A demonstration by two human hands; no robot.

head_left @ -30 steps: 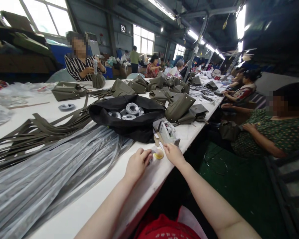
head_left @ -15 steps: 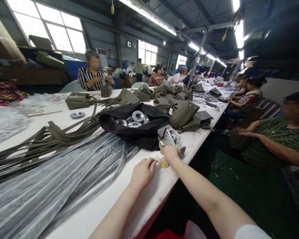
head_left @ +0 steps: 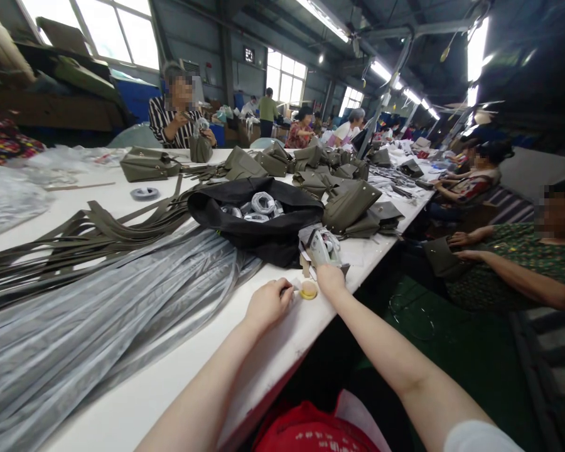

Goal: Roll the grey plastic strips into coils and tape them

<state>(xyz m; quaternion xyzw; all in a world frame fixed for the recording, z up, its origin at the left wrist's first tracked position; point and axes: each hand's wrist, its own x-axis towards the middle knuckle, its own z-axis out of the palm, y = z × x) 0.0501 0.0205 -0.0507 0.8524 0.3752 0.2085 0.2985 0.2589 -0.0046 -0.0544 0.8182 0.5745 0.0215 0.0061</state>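
My left hand point(head_left: 269, 306) rests low over the white table, its fingers curled closed. A small dark bit and something pale show at its fingertips, too small to name. Just right of it lies a yellow roll of tape point(head_left: 308, 290). My right hand point(head_left: 331, 281) is at the near side of a small open box point(head_left: 306, 267) packed with clear-plastic-wrapped pieces point(head_left: 327, 243); its fingers are mostly hidden. Behind the box sits a black cloth bag point(head_left: 282, 245) with several wrapped coils point(head_left: 263, 203) in it.
Long grey plastic-wrapped strips point(head_left: 122, 307) and olive straps point(head_left: 103, 242) cover the table's left side. Olive bags point(head_left: 351, 204) are heaped beyond the black bag. A co-worker in a green patterned top point(head_left: 522, 257) sits at right; another in stripes point(head_left: 157, 122) sits across.
The camera view has tilted down, showing more red cloth below. My right hand has shifted slightly against the box; plastic-wrapped pieces stand a little higher there. My left hand stays curled.
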